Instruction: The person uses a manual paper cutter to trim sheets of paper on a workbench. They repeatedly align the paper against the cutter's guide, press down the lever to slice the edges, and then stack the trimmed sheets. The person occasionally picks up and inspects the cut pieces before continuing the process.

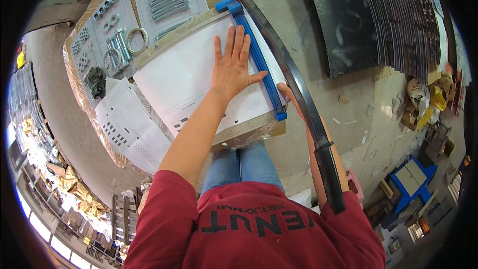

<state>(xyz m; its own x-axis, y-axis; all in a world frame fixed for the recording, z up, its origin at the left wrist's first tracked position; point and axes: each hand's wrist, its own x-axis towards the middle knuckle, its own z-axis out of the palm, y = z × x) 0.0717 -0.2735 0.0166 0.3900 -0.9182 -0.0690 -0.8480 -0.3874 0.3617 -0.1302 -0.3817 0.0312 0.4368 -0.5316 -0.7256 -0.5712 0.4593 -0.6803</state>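
Sheet (181,77), small black print; left grip (232,71) spread flat atop it; right grip (292,96) beside blue bar (260,59), hold unclear.

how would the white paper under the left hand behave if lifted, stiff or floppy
The white paper is probably floppy, since it looks thin and flat. Its right side may resist lifting, because the blue bar lies across it.

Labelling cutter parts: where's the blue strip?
In the head view's upper half, just right of centre: the blue strip runs between the left hand and the black cutter arm.
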